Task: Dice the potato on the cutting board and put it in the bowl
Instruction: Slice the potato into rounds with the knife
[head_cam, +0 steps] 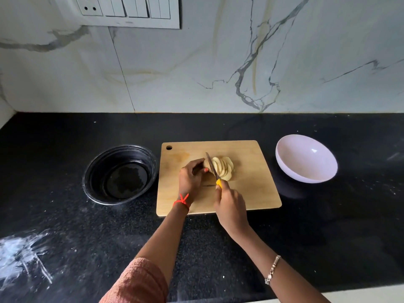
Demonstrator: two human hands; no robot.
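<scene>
The left grip [192, 177] is pinning the uncut end of the potato [222, 168] on the cutting board [251, 193]; the right grip [230, 207] is clasping the knife [211, 166], blade crossing the potato just beside the left grip.

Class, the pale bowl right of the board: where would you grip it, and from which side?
Pinch the pale bowl at its thin rim, likely from the cutting board side: the rounded wall offers no handle, and that rim is unobstructed.

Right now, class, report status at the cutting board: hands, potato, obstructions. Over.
Left hand steadies potato; right hand grips knife, blade in potato. Mostly sliced rounds, none diced. Nothing between board and white bowl.
</scene>
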